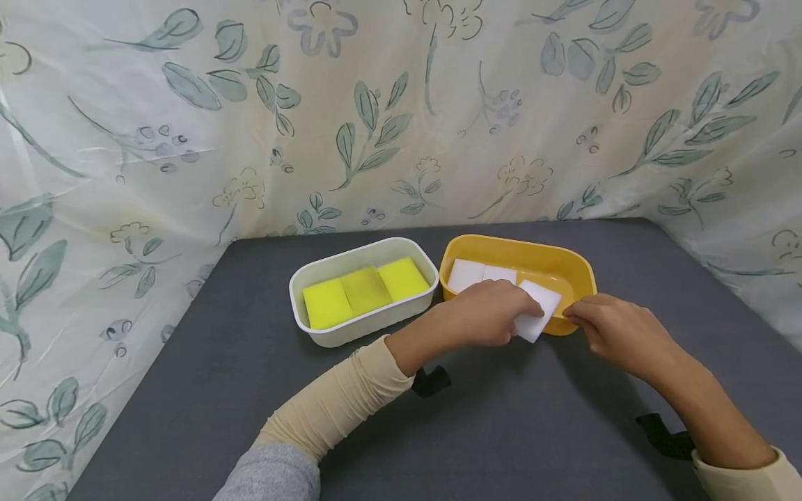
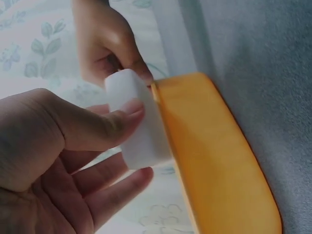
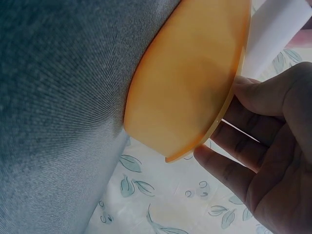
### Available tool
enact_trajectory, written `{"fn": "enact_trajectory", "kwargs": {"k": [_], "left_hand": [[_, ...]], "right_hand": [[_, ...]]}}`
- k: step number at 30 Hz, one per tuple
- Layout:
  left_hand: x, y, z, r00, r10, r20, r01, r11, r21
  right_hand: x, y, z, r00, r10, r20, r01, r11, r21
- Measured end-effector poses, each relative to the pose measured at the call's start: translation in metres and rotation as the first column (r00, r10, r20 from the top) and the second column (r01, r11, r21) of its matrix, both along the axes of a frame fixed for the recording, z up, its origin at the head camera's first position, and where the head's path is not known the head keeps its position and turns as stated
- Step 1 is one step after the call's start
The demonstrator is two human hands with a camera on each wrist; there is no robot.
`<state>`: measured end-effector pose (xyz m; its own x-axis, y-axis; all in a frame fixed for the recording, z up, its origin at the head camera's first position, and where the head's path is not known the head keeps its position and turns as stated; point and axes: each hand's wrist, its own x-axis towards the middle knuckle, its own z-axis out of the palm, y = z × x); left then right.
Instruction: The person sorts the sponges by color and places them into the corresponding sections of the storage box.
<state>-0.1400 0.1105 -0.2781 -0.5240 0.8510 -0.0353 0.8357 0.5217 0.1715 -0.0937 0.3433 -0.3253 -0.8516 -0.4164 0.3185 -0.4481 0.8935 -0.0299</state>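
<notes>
My left hand (image 1: 489, 313) pinches a white sponge block (image 1: 542, 305) between thumb and fingers, over the near rim of the orange-yellow tub (image 1: 567, 268). In the left wrist view the thumb lies on the face of the white block (image 2: 144, 136), just beside the tub's wall (image 2: 209, 141). My right hand (image 1: 626, 334) grips the tub's rim near its right front corner, thumb on one side and fingers on the other in the right wrist view. Two more white blocks (image 1: 466, 273) lie inside the tub at its left end, partly hidden by the left hand.
Left of the orange-yellow tub stands a white tub (image 1: 354, 332) holding a row of three yellow sponges (image 1: 366, 291); the two tubs nearly touch. Both are on a dark grey table (image 1: 489, 431). A floral cloth (image 1: 388, 125) hangs behind the table.
</notes>
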Motion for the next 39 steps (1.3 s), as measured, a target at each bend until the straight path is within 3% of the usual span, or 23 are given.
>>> {"fn": "enact_trajectory", "kwargs": {"k": [8, 17, 27, 39], "left_hand": [[-0.01, 0.005, -0.005, 1.0, 0.008, 0.011, -0.008, 0.998, 0.069], [-0.02, 0.02, -0.013, 1.0, 0.004, -0.007, -0.003, 0.997, 0.072], [-0.035, 0.039, -0.023, 0.997, 0.014, 0.077, -0.021, 0.996, 0.084], [-0.035, 0.059, -0.027, 0.998, 0.042, 0.036, -0.042, 0.999, 0.022]], "right_hand": [[0.0, 0.003, -0.001, 1.0, 0.003, 0.008, -0.003, 1.0, -0.003], [0.001, 0.005, 0.0, 1.0, 0.007, 0.006, -0.007, 1.0, -0.006], [0.002, 0.005, -0.001, 1.0, 0.004, 0.021, -0.004, 1.0, 0.002], [0.004, 0.009, -0.005, 0.998, 0.054, -0.032, -0.054, 0.998, -0.009]]}}
